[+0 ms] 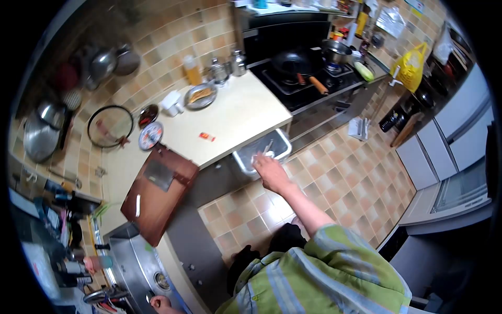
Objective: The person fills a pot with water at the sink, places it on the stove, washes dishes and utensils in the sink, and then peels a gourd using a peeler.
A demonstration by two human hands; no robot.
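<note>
My right hand point(272, 172) reaches over a bin with a pale rim point(287, 150), beside the counter front. Its fingers point down and look apart. Small whitish scraps point(269, 147) show just beyond the fingertips, and they seem to lie in the bin rather than in the hand. My left hand point(161, 303) is low at the sink point(137, 264), partly cut off by the frame's edge. Its fingers are curled, and a small pale bit shows beside them that I cannot name. A cleaver point(158, 175) and a white strip point(138, 205) lie on the brown cutting board point(170, 196).
On the counter point(238, 112) are a plate of food point(201, 96), a small red packet point(207, 136) and a round dial scale point(151, 136). The stove holds a black wok point(293, 63) and a steel pot point(336, 52). Cabinets point(439, 152) stand at right.
</note>
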